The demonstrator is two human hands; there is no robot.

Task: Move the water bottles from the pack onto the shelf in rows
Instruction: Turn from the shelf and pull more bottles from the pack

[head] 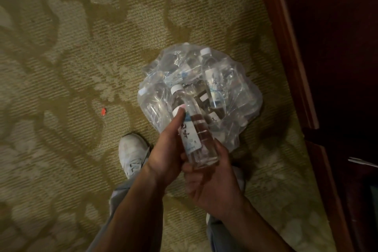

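Both the left hand point(163, 155) and right hand point(212, 178) held one clear white-capped plastic water bottle point(192, 129) just above the torn clear plastic pack point(241, 96), so carrying it to the shelf likely came next.

We are seeing an olive carpet point(71, 67) bearing a pale floral pattern, a clear white-capped bottle point(194, 127), a white shoe point(133, 153) and dark red-brown wood point(290, 57).

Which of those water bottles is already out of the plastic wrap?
The held bottle, gripped by both the left hand and right hand; the others sit inside the pack on the carpet.
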